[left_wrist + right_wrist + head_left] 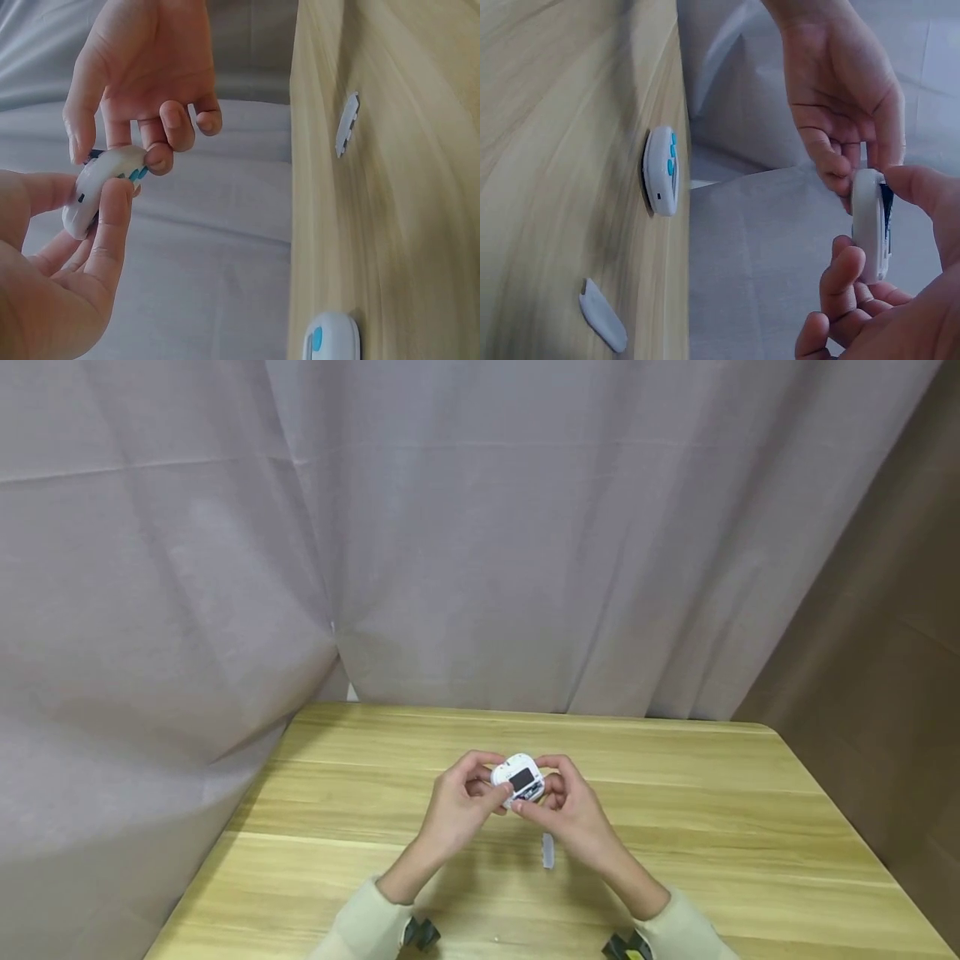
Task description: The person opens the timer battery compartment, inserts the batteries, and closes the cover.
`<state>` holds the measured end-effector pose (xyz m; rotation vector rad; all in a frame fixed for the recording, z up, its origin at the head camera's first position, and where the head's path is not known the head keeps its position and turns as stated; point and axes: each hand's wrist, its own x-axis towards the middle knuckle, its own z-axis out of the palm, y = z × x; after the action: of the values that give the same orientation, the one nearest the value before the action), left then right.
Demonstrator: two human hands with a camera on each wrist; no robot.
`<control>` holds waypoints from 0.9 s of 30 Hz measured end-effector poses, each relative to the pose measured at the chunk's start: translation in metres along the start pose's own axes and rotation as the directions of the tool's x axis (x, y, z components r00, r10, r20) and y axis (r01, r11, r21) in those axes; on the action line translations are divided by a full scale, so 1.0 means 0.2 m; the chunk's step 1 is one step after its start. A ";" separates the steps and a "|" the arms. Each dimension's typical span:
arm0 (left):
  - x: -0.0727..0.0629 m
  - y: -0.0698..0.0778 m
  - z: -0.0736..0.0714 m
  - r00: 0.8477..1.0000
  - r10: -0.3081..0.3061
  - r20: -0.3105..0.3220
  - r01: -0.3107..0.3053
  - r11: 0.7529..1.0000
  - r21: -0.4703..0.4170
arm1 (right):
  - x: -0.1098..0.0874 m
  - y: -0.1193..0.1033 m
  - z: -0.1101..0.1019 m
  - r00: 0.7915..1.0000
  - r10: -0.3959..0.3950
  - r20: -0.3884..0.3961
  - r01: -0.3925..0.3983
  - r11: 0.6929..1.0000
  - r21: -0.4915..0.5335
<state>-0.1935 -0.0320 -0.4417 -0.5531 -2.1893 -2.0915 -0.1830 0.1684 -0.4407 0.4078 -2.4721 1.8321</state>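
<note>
Above the table, both hands hold a small white rounded electronic device (504, 772), its back with a dark rectangle turned up. An uncovered compartment with something dark inside shows along its near right edge; I cannot tell what it is. Blue buttons show on its other face in the left wrist view. My left hand (456, 806) pinches the left side between thumb and fingers. My right hand (581, 818) grips the right side, its thumb at the near edge by the compartment. Below the hands, a pale slim cover piece (548, 851) lies on the table.
A second white device with blue buttons (661, 171) lies on the wooden table (712, 827), seen in both wrist views. Grey curtains (480, 543) hang behind the table's far edge, and a brown one (885, 610) hangs at the right.
</note>
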 end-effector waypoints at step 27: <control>-0.01 0.03 0.02 0.999 0.023 -0.026 -0.025 0.997 -0.072 | 0.00 0.00 0.00 1.000 0.002 -0.031 0.002 0.990 0.138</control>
<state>-0.1898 -0.0292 -0.4366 -0.5528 -2.0904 -2.1613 -0.1833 0.1679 -0.4410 0.3812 -2.3331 2.0010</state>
